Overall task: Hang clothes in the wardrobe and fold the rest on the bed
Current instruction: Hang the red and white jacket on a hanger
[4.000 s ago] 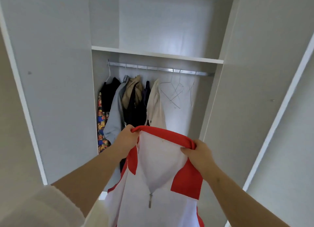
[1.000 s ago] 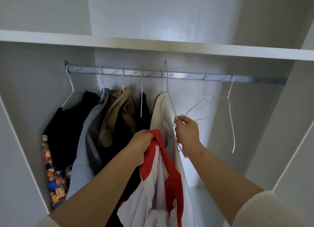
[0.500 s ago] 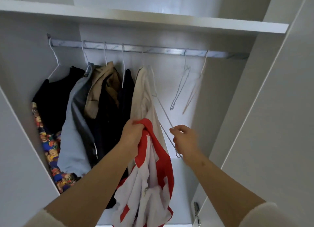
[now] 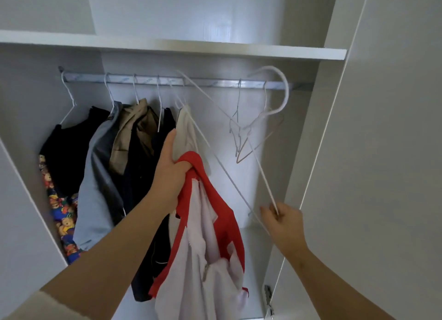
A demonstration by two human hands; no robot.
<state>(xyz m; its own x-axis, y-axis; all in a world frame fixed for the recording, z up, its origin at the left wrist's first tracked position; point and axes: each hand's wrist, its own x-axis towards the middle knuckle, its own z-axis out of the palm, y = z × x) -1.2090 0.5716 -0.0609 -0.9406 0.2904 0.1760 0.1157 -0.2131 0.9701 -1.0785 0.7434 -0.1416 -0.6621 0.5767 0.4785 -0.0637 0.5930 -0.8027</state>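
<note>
One second earlier the wardrobe rail (image 4: 210,82) still carried that hanger (image 4: 262,173). I saw the red-and-white top (image 4: 210,236) hanging collar-up, long axis vertical, gripped by the left hand (image 4: 172,171) before the hung clothes (image 4: 134,152). The freed hanger slanted upper-left to lower-right, hook upward, pinched in the right hand (image 4: 284,221), ready for dressing.

The wardrobe panels (image 4: 382,128) were smooth white laminate with a low satin sheen. The back panel (image 4: 186,13) showed a faint grain. The rail (image 4: 215,82) was bright metal with small printed marks. The near hanger (image 4: 286,91) was thin wire with a smooth white coating. The red-and-white garment (image 4: 210,248) was soft matt cloth, creased, with a metal zip pull (image 4: 205,273). The door hinge (image 4: 268,293) was shiny metal.
</note>
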